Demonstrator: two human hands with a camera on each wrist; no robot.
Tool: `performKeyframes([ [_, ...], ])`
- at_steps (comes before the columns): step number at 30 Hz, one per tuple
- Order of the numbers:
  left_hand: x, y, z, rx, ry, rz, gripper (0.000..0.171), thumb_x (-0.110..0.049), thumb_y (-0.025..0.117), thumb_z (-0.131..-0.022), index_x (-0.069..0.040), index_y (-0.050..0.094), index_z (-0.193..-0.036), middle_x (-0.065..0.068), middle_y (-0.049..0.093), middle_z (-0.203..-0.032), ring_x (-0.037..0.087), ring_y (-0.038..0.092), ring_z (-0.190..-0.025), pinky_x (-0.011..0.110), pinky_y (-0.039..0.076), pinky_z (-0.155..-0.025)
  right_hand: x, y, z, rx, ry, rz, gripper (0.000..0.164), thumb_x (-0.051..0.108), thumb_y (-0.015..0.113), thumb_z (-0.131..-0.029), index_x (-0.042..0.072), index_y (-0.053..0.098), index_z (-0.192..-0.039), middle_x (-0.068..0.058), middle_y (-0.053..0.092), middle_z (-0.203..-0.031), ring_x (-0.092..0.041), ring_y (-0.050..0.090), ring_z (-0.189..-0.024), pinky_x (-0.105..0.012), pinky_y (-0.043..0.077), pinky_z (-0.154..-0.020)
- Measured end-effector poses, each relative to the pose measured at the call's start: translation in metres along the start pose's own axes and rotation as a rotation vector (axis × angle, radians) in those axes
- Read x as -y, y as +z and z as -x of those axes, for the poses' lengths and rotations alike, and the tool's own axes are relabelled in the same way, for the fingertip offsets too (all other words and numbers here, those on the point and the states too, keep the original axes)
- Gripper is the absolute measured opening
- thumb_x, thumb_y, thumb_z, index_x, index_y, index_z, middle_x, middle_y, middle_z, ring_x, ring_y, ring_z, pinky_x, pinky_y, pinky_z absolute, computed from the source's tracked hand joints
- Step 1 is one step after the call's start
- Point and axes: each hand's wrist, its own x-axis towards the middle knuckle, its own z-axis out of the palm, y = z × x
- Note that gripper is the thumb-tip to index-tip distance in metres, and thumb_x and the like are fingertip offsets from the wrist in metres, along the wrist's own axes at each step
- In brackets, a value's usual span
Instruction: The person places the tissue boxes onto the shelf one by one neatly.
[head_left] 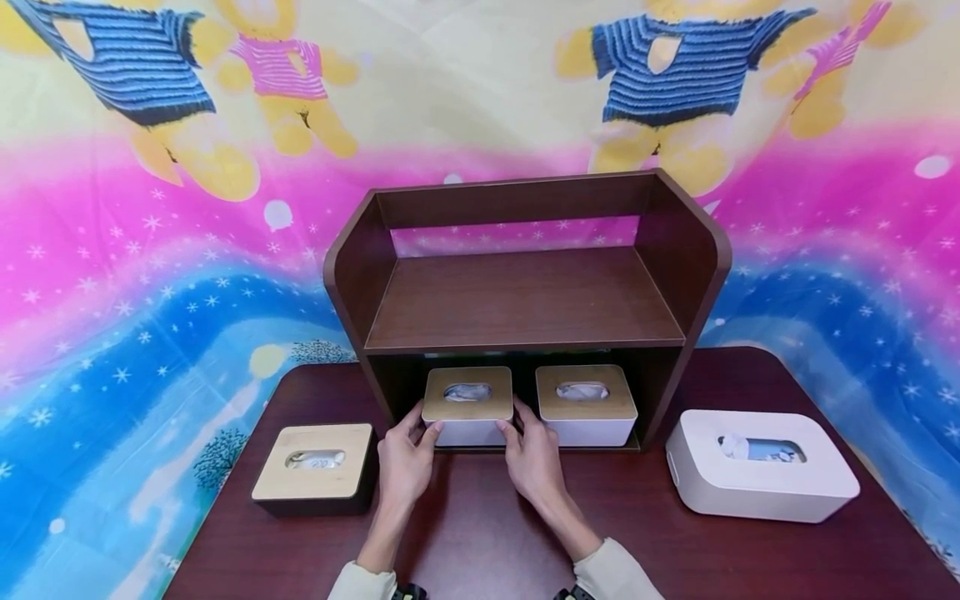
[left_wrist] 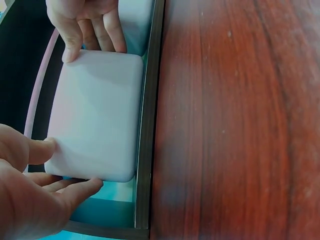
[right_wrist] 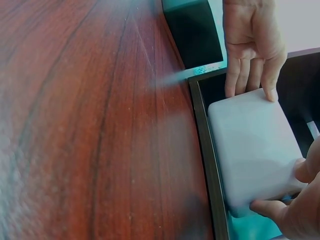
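Observation:
A white tissue box with a wooden lid (head_left: 468,395) sits at the front of the lower compartment of a dark brown shelf (head_left: 525,300). My left hand (head_left: 407,461) grips its left side, thumb near the front top edge. On the opposite side my right hand (head_left: 534,454) holds it the same way. Both wrist views show the box's smooth white front (left_wrist: 97,115) between the two hands, just behind the shelf's front strip (right_wrist: 206,150). A second white tissue box with a wooden lid (head_left: 587,406) stands to its right in the same compartment, close to my right fingers.
A black tissue box with a light wooden lid (head_left: 315,483) lies on the table (head_left: 480,533) left of the shelf. To the right stands a larger all-white tissue box (head_left: 765,492). A printed cloth with bears (head_left: 450,100) hangs behind the table.

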Motion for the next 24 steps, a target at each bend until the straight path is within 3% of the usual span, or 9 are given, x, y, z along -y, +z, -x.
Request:
performKeyframes([
  [7,-0.001,-0.001,0.0,0.008,-0.003,0.003,0.054,-0.014,0.076,-0.101,-0.001,0.06,-0.151,0.024,0.068,-0.141,0.034,0.072,-0.124,0.05,0.061,-0.101,0.001,-0.002,0.0,0.019,0.013,-0.015,0.049,0.014,0.072,-0.104,-0.003,0.06,-0.149,-0.027,0.072,-0.134,-0.033,0.073,-0.123,-0.044,0.062,-0.099],
  [12,-0.004,-0.007,0.004,0.024,0.008,0.007,0.057,-0.016,0.076,-0.101,0.001,0.058,-0.152,0.024,0.065,-0.147,0.037,0.07,-0.127,0.049,0.06,-0.103,0.005,-0.007,0.004,0.048,0.029,-0.018,0.055,0.016,0.071,-0.105,-0.006,0.054,-0.152,-0.029,0.064,-0.145,-0.039,0.07,-0.127,-0.047,0.061,-0.102],
  [17,-0.011,-0.023,0.011,0.066,0.008,0.042,0.06,-0.017,0.075,-0.102,-0.001,0.054,-0.156,0.021,0.06,-0.155,0.037,0.064,-0.138,0.046,0.055,-0.11,0.021,-0.016,0.013,0.04,-0.022,0.034,0.062,0.022,0.075,-0.103,-0.004,0.053,-0.154,-0.026,0.062,-0.15,-0.039,0.07,-0.126,-0.053,0.06,-0.103],
  [24,-0.018,-0.048,0.023,0.1,0.016,0.063,0.058,-0.018,0.074,-0.104,-0.004,0.054,-0.157,0.02,0.06,-0.156,0.035,0.061,-0.142,0.043,0.053,-0.112,0.044,-0.022,0.028,0.037,-0.089,0.03,0.066,0.025,0.078,-0.1,0.002,0.053,-0.156,-0.017,0.059,-0.158,-0.034,0.057,-0.146,-0.053,0.049,-0.12],
])
